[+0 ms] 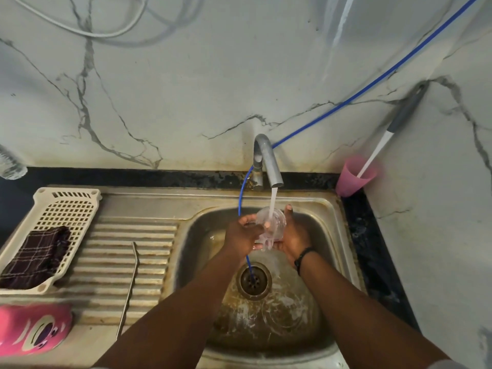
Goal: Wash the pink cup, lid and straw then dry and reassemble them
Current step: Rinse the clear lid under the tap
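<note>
The clear lid (271, 224) is held under the running tap (269, 161), above the sink basin (314, 262), with the stream striking its face. It sits between both hands: the left hand (241, 235) grips its near-left edge with curled fingers and thumb, and the right hand (291, 237) cups its far-right rim, one finger raised upright beside it. Both hands are closed on the lid; neither is free.

Handling judgement: the lid appears to be thin, stiff, light plastic, and wet, so likely slippery. Holding by the rim, as at present, looks soundest; pressure on the domed face could flex it. Whether soap is on it cannot be told.

The metal straw (130, 286) lies on the ribbed draining board (111, 262), well apart from the hands. The pink cup body (32, 328) with its printed face rests at the near-left corner, partly out of view. Both await attention or drying; which cannot be told.

A folded checked cloth (34, 257) lies in the cream draining basket (69, 206). A blue hose (346, 102) runs down into the drain. A separate pink tumbler (354, 177) holding a brush stands at the far-right corner.
</note>
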